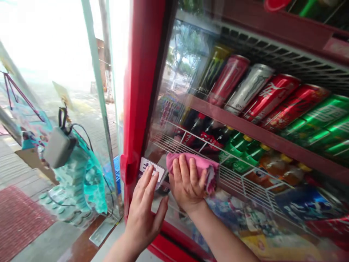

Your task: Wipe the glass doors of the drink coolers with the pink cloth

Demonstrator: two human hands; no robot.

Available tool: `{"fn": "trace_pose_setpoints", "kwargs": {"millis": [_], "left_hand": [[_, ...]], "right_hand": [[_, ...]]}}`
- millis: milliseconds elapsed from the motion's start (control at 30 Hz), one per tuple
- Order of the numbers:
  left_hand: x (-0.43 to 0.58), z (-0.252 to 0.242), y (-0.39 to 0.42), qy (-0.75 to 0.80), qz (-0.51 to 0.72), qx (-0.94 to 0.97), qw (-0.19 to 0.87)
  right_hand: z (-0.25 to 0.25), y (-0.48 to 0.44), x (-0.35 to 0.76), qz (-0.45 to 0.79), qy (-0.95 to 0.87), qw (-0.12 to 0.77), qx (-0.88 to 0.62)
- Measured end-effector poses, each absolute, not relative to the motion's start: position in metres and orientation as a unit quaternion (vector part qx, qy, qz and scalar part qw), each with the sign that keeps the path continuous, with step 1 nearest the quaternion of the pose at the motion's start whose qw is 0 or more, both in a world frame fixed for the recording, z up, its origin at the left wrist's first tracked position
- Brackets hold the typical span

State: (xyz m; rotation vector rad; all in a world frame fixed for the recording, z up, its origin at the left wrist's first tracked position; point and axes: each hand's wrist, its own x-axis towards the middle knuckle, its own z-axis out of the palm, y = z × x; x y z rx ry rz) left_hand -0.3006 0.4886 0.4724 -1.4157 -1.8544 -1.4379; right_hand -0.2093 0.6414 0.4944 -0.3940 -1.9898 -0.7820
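Note:
My right hand (pixel 187 183) presses a folded pink cloth (pixel 170 162) against the glass door (pixel 174 98) of a red drinks fridge. Its fingers lie across the cloth, and a greyish fold shows at the cloth's right end. To the left, my left hand (pixel 144 207) is raised with the fingers extended and the thumb apart, holding nothing. Its fingertips overlap a small white and purple sticker (pixel 159 174) at the door's left edge; whether they touch it I cannot tell.
Behind the glass, drink cans (pixel 272 94) stand on the upper shelf, with bottles (pixel 237 145) on the wire rack below. The red door frame (pixel 139 91) has a handle (pixel 128 169). At left, a grey charger (pixel 60 145) with cables hangs before a glass panel, near a red mat (pixel 21 222).

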Motion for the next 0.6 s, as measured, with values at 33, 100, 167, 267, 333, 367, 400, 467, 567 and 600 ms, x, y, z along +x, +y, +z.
{"fn": "trace_pose_setpoints", "kwargs": {"millis": [33,100,167,267,333,367,400,467,567,600], "left_hand": [[-0.305,0.473,0.486,-0.664,-0.515,-0.504,0.201],[-0.312,0.474,0.481,-0.666,-0.515,-0.500,0.203],[-0.317,0.474,0.477,-0.667,-0.516,-0.496,0.204],[-0.321,0.472,0.472,-0.670,-0.519,-0.491,0.200],[-0.322,0.471,0.471,-0.672,-0.519,-0.491,0.197],[-0.321,0.471,0.471,-0.671,-0.519,-0.491,0.197],[-0.320,0.471,0.471,-0.670,-0.519,-0.493,0.197],[-0.316,0.472,0.473,-0.667,-0.519,-0.497,0.197],[-0.308,0.474,0.477,-0.656,-0.523,-0.509,0.194],[-0.305,0.474,0.478,-0.652,-0.523,-0.514,0.193]], "right_hand": [[0.502,0.640,-0.218,-0.307,-0.830,0.446,-0.136],[0.517,0.639,-0.236,-0.274,-0.871,0.399,-0.086],[0.531,0.638,-0.253,-0.250,-0.904,0.344,-0.038],[0.545,0.638,-0.271,-0.254,-0.925,0.281,0.015],[0.551,0.638,-0.277,-0.292,-0.923,0.247,0.043],[0.554,0.638,-0.277,-0.320,-0.919,0.225,0.054],[0.557,0.639,-0.277,-0.351,-0.913,0.200,0.065],[0.562,0.638,-0.273,-0.411,-0.896,0.145,0.089],[0.568,0.638,-0.263,-0.485,-0.863,0.095,0.100],[0.569,0.639,-0.258,-0.503,-0.854,0.090,0.099]]}}
